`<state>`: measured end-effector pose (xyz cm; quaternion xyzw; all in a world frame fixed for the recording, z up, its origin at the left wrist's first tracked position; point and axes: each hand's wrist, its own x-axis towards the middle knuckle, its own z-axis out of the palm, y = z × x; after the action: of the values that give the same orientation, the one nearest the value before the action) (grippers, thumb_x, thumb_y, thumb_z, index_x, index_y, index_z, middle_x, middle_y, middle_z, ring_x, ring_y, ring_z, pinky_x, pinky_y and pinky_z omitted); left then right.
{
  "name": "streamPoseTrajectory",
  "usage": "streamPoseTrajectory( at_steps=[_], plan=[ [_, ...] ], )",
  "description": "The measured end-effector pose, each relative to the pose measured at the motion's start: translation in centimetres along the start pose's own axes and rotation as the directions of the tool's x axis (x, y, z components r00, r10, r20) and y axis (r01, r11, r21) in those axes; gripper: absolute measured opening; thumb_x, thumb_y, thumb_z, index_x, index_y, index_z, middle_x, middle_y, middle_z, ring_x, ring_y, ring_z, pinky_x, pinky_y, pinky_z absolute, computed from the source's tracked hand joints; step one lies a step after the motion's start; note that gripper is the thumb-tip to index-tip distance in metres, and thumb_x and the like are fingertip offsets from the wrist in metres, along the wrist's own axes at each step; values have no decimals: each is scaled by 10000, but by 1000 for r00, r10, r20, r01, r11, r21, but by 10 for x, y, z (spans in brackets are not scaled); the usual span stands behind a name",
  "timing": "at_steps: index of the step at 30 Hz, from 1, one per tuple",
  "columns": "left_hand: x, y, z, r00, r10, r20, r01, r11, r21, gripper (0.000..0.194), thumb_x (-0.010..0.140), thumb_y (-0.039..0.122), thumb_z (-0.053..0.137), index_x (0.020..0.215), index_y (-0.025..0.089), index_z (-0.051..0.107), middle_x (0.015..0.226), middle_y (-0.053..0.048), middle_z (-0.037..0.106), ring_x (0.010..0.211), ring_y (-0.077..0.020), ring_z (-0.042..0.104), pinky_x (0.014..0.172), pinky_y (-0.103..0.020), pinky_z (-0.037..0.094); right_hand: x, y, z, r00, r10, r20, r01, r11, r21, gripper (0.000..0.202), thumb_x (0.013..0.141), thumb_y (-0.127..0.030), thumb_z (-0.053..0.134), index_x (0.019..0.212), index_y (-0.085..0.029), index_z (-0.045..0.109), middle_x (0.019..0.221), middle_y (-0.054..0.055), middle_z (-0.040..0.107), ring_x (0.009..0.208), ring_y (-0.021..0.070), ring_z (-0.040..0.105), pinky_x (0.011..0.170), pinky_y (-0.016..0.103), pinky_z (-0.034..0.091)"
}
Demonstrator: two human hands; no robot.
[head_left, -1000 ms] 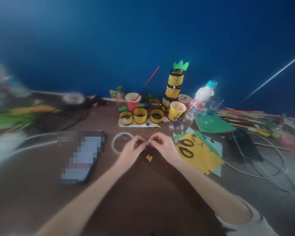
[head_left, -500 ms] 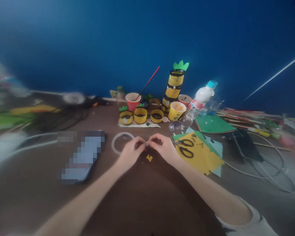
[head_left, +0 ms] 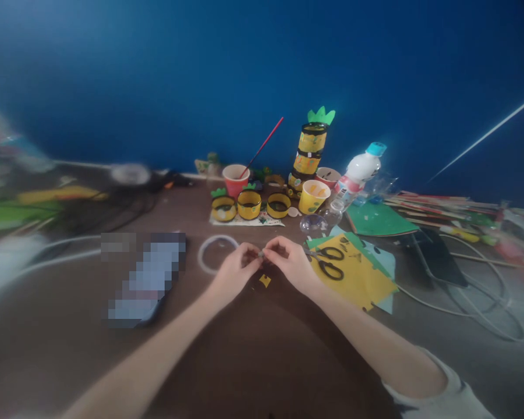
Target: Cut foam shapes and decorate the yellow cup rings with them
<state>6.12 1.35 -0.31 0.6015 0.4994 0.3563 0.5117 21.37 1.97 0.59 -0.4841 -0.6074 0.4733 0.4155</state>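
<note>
The small piece (head_left: 261, 254) is mostly covered by fingertips, too tiny to identify; both hands pinch it above the worktop (head_left: 253, 349), near the yellow scrap (head_left: 265, 281). The phone's (head_left: 151, 276) screen is pixelated, and the far left is blurred. The left hand (head_left: 238, 265) and right hand (head_left: 289, 261) nearly meet, fingers curled, forearms angling inward from the lower corners, which cut them off.
</note>
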Motion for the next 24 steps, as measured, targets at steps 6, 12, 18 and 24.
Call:
streamPoseTrajectory(
  at_steps=[6,12,18,24],
  plan=[
    [1,-1,-2,1000,-16,-17,15,999,-37,153,756,292,511,841,166,506,743,-17,615,693,-150,604,680,-288,459,0,0,1,1000,28,14,-29,997,73,110,749,-288,558,737,-182,530,655,-12,584,644,124,583,634,265,486],
    [-2,3,-1,997,-5,-75,8,999,32,118,770,284,485,792,173,518,680,-1,608,668,-153,607,670,-284,458,0,5,0,981,-182,-67,170,972,-161,151,755,-214,560,903,-189,545,827,27,593,732,137,572,665,267,470],
    [-4,3,-1,992,23,-127,-12,996,85,143,773,303,487,783,175,551,688,-5,609,648,-154,606,647,-275,459,-3,6,0,918,-395,30,384,867,-317,151,804,-151,490,851,-200,625,863,48,603,817,154,566,752,284,457],
    [-6,7,-1,989,32,-146,-11,990,141,159,766,302,491,751,178,589,643,-1,614,608,-154,595,610,-261,442,-2,8,0,913,-404,58,394,837,-380,159,804,-183,508,845,-205,661,853,55,634,825,169,584,756,302,473]
  ],
)
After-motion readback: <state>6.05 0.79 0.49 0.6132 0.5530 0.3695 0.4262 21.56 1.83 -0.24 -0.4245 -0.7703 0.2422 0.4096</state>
